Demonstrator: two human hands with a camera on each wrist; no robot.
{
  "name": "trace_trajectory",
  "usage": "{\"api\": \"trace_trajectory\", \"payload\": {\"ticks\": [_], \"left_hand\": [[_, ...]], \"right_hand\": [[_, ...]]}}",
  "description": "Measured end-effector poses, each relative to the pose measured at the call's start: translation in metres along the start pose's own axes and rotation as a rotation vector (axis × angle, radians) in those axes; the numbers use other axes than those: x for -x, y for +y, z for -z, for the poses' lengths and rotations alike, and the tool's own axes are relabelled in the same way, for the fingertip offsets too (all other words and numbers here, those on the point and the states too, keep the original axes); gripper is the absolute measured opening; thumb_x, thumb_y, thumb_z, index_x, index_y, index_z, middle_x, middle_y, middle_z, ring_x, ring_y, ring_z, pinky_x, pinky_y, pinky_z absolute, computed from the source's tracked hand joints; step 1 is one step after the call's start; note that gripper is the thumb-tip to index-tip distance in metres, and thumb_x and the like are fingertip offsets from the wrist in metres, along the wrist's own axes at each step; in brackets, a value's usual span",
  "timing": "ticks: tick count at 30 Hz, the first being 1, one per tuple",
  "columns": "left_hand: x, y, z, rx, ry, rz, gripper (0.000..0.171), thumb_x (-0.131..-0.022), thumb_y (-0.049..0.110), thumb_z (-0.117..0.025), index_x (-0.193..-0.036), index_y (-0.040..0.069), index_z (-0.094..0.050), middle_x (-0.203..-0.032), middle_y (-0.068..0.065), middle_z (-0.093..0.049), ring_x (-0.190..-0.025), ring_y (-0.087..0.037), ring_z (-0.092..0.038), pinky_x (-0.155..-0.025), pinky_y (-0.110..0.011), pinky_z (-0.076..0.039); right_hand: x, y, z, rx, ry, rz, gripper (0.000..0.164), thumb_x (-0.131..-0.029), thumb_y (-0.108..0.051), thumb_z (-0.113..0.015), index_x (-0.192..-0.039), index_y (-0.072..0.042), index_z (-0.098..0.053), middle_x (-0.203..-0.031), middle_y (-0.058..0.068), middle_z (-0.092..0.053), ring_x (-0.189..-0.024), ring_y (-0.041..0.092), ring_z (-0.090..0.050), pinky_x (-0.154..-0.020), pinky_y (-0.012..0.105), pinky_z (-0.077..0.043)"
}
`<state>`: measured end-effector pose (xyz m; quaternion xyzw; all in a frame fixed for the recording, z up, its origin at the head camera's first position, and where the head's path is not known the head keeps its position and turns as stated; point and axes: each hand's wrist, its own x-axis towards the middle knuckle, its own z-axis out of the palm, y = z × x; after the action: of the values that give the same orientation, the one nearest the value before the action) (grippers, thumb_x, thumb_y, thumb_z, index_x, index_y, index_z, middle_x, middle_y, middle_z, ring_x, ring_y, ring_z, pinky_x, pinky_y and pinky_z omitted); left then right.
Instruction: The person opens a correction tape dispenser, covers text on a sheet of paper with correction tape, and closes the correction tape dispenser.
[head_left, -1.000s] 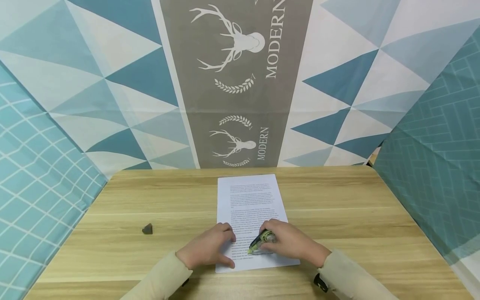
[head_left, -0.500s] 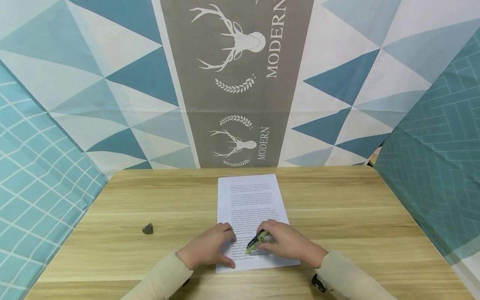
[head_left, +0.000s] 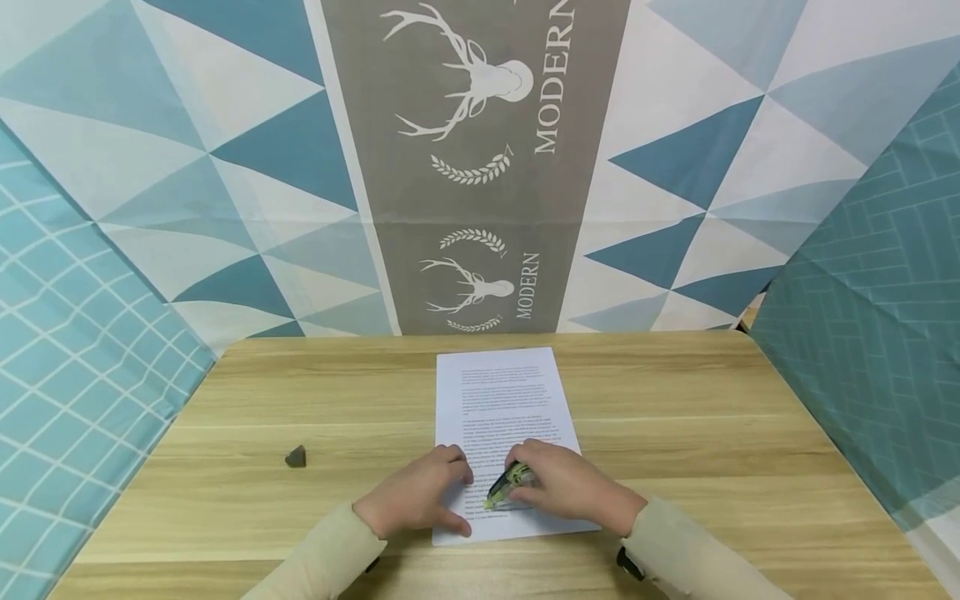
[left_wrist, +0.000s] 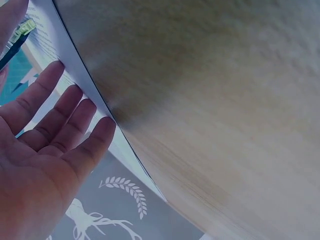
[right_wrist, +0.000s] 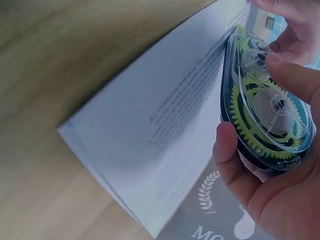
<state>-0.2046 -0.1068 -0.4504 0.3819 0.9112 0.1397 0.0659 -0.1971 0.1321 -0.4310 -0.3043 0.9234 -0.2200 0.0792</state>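
Observation:
A printed sheet of paper point(head_left: 502, 400) lies on the wooden table, its lower part between the two hands. My right hand point(head_left: 573, 487) grips a correction tape dispenser point(right_wrist: 270, 110), a clear case with yellow-green gear wheels inside. Its yellow-green tip point(head_left: 489, 504) meets the paper at the lower lines of print. At the sheet's left edge rests my left hand point(head_left: 420, 492), fingers spread and fingertips touching the paper. In the left wrist view those fingers point(left_wrist: 75, 115) are nearly straight along the edge, holding nothing.
A small dark grey lump point(head_left: 296, 457) lies on the table point(head_left: 360, 392) to the left. Patterned cloth point(head_left: 480, 167) with deer heads and triangles hangs behind the table's far edge. Blue tile-patterned cloth point(head_left: 75, 333) flanks the left side.
My right hand has slid a short way left over the paper with the correction tape dispenser, along the lower lines. The left hand and the sheet have stayed in place.

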Motion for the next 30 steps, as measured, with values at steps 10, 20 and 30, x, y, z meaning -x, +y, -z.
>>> {"api": "trace_trajectory", "payload": {"ticks": [10,20,30], "left_hand": [[0.000,0.001,0.002,-0.006,0.003,0.003,0.052,-0.065,0.045,-0.079,-0.100,0.010,-0.064,-0.104,0.002,-0.057,-0.093,-0.009,-0.051,-0.086,-0.024,-0.048],[-0.001,0.002,0.002,-0.012,-0.011,0.004,0.052,-0.065,0.046,-0.079,-0.101,0.010,-0.065,-0.104,0.002,-0.057,-0.094,-0.010,-0.051,-0.087,-0.024,-0.048],[-0.002,0.002,0.003,-0.007,-0.025,0.013,0.052,-0.066,0.045,-0.079,-0.102,0.009,-0.065,-0.105,0.001,-0.057,-0.095,-0.010,-0.051,-0.088,-0.025,-0.048]], "right_hand": [[-0.003,-0.011,0.008,0.140,-0.053,0.035,0.023,-0.083,-0.032,-0.069,-0.100,-0.020,-0.060,-0.081,-0.012,-0.052,-0.067,0.000,-0.042,-0.060,0.017,-0.039],[-0.004,-0.014,0.014,0.211,-0.080,0.045,0.026,-0.082,-0.030,-0.071,-0.101,-0.017,-0.061,-0.079,-0.009,-0.052,-0.065,0.002,-0.042,-0.059,0.018,-0.040],[0.001,-0.008,0.016,0.209,-0.088,0.016,0.025,-0.082,-0.030,-0.070,-0.101,-0.017,-0.061,-0.080,-0.009,-0.052,-0.066,0.002,-0.042,-0.059,0.018,-0.039]]}}
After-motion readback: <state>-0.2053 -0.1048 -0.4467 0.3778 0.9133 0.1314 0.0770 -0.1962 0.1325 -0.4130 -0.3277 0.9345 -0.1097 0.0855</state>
